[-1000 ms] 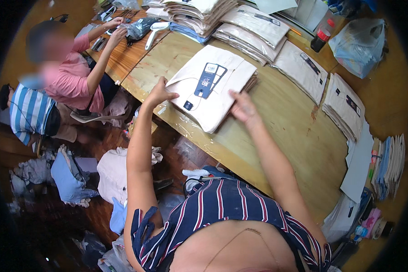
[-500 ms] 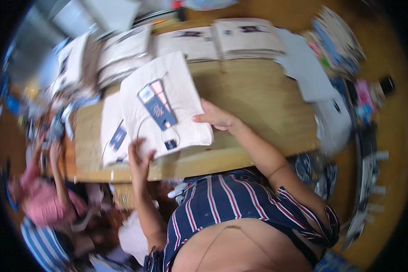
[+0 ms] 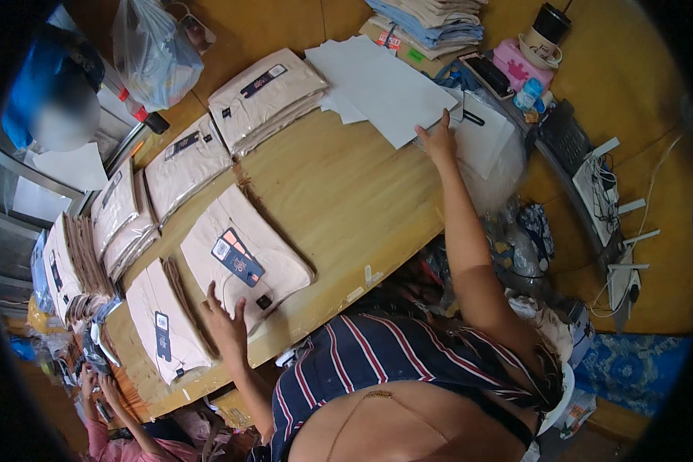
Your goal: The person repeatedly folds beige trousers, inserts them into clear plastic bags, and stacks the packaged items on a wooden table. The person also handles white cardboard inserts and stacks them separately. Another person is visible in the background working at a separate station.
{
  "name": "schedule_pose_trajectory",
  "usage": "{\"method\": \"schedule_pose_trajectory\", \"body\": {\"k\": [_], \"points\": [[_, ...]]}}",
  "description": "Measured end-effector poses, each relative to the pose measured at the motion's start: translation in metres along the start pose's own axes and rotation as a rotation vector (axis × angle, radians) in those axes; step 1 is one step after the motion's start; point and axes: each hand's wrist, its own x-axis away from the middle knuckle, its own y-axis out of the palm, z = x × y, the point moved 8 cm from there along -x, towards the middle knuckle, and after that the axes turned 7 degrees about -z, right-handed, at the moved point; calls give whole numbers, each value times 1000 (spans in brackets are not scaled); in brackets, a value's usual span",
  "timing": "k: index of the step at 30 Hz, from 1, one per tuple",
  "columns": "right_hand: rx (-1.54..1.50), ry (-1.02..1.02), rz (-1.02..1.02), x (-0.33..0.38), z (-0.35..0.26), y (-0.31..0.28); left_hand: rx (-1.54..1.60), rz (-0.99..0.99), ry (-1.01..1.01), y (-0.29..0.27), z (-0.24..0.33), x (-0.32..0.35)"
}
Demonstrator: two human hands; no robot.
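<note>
My left hand (image 3: pixel 225 323) rests flat, fingers spread, on the near edge of a folded cream garment (image 3: pixel 242 258) with a dark blue hang tag, lying on the wooden table (image 3: pixel 346 200). My right hand (image 3: pixel 439 138) reaches far to the right and presses on a clear plastic bag (image 3: pixel 481 142) beside a stack of white paper sheets (image 3: pixel 381 85). Neither hand has closed around anything.
Stacks of folded cream garments (image 3: pixel 262 96) line the table's far and left side. A second garment (image 3: pixel 162 331) lies by my left hand. A pink box (image 3: pixel 520 61), cups, a phone and a power strip (image 3: pixel 616 200) crowd the right. Another person's hands (image 3: pixel 92 381) show at lower left.
The view has swung right. My right hand left the tagged garment and reached out to the plastic bag by the paper sheets. My left hand stays at the garment's near edge.
</note>
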Motion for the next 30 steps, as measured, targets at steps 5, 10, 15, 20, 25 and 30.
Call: {"method": "schedule_pose_trajectory", "body": {"k": [5, 10, 15, 20, 25, 30], "points": [[-680, 107, -4, -85, 10, 95, 56, -17, 169, 18, 63, 1], [-83, -174, -122, -108, -73, 112, 78, -101, 90, 37, 68, 16], [705, 31, -123, -19, -27, 3, 57, -124, 62, 52, 46, 21], [819, -204, 47, 32, 17, 1, 51, -175, 184, 64, 61, 14], [707, -253, 42, 13, -4, -41, 90, -156, 326, 48, 108, 2], [441, -171, 157, 15, -54, -156, 176, -216, 404, 42, 119, 10]]}}
